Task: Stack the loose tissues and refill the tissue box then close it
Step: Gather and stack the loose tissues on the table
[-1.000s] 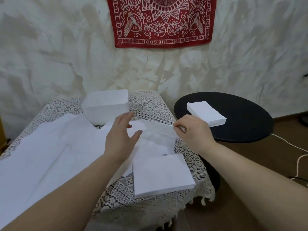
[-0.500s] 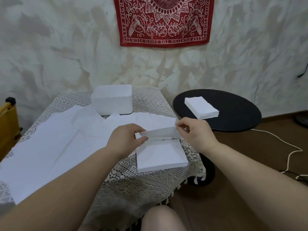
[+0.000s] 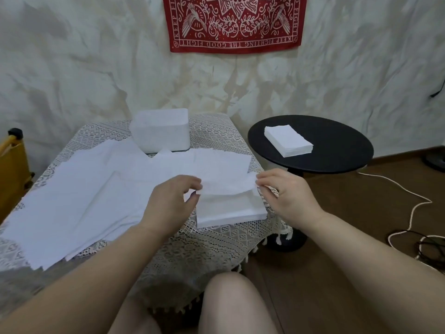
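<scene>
So a single tissue (image 3: pixel 226 186) is held stretched between both hands, just above the neat stack (image 3: pixel 230 209) at the middle of the frame. The left hand (image 3: pixel 168 203) has its grip pinched on the tissue's left edge, thumb and fingertips together on the paper. The right hand (image 3: pixel 286 194) is pinched on the right corner the same way, its other fingers curled in. The tissue sags a bit in the middle and is crumpled along its lower edge; whether it's touching the stack underneath can't really be told.

The stack sits on the right front part of the surface (image 3: pixel 216 239), which is covered by a cream lace cloth with little tassels along its edge. Loose tissues (image 3: pixel 79 196) are spread flat over most of the left and centre of that cloth, overlapping each other. The white tissue box (image 3: pixel 160 130) is found at the back of the surface, just behind the loose sheets.

Right of centre, a round black side table (image 3: pixel 337 150) is seen with a second stack of tissues (image 3: pixel 287 143) on it. A red patterned cloth (image 3: pixel 237 22) is hung on the wall at the top, and a white cable (image 3: pixel 409 201) is trailed over the floor at the right.
</scene>
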Demonstrator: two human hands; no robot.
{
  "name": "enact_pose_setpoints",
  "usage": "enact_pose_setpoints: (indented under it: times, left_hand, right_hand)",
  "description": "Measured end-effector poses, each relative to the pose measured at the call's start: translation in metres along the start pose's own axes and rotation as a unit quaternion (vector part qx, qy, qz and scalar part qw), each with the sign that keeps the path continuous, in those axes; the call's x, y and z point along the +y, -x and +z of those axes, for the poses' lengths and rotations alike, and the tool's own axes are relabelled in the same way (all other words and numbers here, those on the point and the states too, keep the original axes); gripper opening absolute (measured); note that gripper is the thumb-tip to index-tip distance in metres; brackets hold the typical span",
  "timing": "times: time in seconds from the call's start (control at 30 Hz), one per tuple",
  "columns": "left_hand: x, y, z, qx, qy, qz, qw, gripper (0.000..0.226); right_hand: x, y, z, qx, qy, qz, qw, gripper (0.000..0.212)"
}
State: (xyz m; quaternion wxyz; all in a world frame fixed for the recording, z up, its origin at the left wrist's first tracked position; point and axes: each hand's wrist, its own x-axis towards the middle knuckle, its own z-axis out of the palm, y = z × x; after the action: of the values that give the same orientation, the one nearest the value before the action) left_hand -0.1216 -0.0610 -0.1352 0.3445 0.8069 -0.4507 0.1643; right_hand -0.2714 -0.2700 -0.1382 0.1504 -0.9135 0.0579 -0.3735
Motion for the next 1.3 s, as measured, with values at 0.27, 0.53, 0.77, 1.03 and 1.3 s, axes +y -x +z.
enact_pose_setpoints:
  times: [0.27,0.53,0.77,1.03,1.3]
  left_hand:
    - [0.001,0.037,0.006,-0.065,-0.018,-0.014,0.998,0.019]
    - [0.01,0.046,0.001,-0.096,-0.001,-0.084,0.992,0.042]
    - [0.009,0.046,0.0,-0.087,0.008,-0.115,0.989,0.036]
    - [0.005,0.042,0.0,-0.091,0.046,-0.178,0.979,0.03]
    - [0.004,0.042,0.002,-0.096,0.084,-0.214,0.969,0.026]
  right_hand:
    - [-0.004,0.031,0.007,-0.065,0.023,-0.016,0.997,0.014]
    - [-0.001,0.037,-0.001,-0.09,0.035,0.08,0.992,0.023]
    - [-0.003,0.036,-0.005,-0.104,0.01,0.124,0.987,0.027]
    - [-0.003,0.035,0.001,-0.109,0.02,0.127,0.986,0.03]
    - [-0.006,0.033,0.0,-0.113,0.022,0.145,0.983,0.026]
